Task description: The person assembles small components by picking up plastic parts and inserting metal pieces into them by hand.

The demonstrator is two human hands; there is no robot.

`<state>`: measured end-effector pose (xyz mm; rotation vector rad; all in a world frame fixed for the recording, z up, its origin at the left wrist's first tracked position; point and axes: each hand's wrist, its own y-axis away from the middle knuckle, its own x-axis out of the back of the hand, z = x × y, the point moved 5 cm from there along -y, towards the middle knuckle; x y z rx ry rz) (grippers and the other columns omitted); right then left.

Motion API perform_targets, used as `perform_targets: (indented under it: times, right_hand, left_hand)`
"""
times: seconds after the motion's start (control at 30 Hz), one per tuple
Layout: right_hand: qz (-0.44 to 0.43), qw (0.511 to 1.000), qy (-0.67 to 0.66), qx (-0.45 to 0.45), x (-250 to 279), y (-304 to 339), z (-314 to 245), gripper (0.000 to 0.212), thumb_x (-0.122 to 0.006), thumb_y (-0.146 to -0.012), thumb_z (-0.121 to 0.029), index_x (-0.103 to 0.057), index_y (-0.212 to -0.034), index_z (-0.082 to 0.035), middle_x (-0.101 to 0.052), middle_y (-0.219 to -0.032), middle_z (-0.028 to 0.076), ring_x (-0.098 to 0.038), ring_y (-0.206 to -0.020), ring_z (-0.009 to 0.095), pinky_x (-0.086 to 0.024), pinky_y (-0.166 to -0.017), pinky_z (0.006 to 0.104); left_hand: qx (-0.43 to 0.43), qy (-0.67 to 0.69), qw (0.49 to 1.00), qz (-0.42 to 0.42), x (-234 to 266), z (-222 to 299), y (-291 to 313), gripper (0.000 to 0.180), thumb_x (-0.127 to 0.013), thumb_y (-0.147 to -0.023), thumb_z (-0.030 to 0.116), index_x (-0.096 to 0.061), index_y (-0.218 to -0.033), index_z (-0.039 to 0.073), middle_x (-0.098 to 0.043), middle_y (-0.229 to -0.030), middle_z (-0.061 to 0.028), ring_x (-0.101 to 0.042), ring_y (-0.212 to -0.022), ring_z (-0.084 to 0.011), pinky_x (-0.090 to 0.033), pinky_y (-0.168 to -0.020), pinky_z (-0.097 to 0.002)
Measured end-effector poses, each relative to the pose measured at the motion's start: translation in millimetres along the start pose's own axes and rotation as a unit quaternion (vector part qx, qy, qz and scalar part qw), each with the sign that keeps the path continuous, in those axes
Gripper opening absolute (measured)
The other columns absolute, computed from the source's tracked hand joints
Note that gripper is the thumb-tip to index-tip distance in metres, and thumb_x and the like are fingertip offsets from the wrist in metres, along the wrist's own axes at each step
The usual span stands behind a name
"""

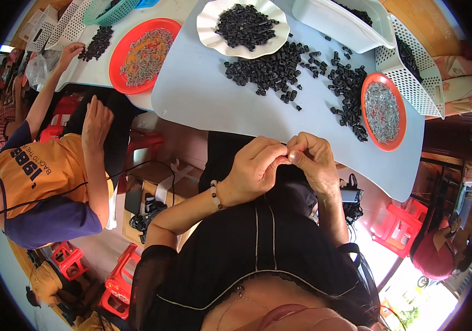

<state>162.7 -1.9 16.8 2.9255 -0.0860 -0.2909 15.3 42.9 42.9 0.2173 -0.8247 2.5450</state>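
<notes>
My left hand [255,168] and my right hand [316,165] meet fingertip to fingertip just off the near edge of the pale table [203,94]. Both are closed in a pinch, and whatever lies between the fingers is hidden or too small to name. A beaded bracelet [214,194] circles my left wrist. Beyond my hands, small black cylindrical parts [272,69] lie heaped on the tabletop, with another heap [349,91] to the right. More of them fill a white scalloped plate [205,34]. An orange-red oval dish [365,105] at the right holds many small shiny metal pieces [382,113].
A white tub [341,30] and a perforated white basket [425,69] stand at the far right. To my left, a co-worker in an orange and purple shirt [54,176] reaches toward black parts beside a red plate [115,63]. Red stools [119,281] stand on the floor.
</notes>
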Motion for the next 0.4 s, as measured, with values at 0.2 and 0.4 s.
perform_targets:
  times: [0.2,0.4]
  right_hand:
    - [-0.047,0.995,-0.087,-0.005,1.2,-12.3,0.9,0.032,-0.074,-0.088,-0.03,-0.06,-0.088,-0.001,-0.062,-0.078,0.003,-0.056,-0.073,0.01,-0.044,-0.069,0.023]
    - [-0.061,0.975,-0.21,-0.029,-7.8,-11.1,-3.8,0.043,-0.07,-0.09,-0.04,-0.061,-0.103,0.0,-0.062,-0.089,0.006,-0.059,-0.074,0.015,-0.046,-0.07,0.0245]
  left_hand:
    - [0.028,0.05,0.998,0.018,5.6,2.4,-11.3,0.014,-0.07,-0.082,-0.004,-0.064,-0.094,0.001,-0.064,-0.086,-0.0092,-0.061,-0.07,-0.0197,-0.049,-0.061,-0.0282]
    - [0.028,0.02,0.999,0.031,12.2,-1.0,-13.2,0.014,-0.074,-0.085,0.006,-0.068,-0.097,0.006,-0.065,-0.087,-0.0052,-0.059,-0.073,-0.0158,-0.047,-0.064,-0.0248]
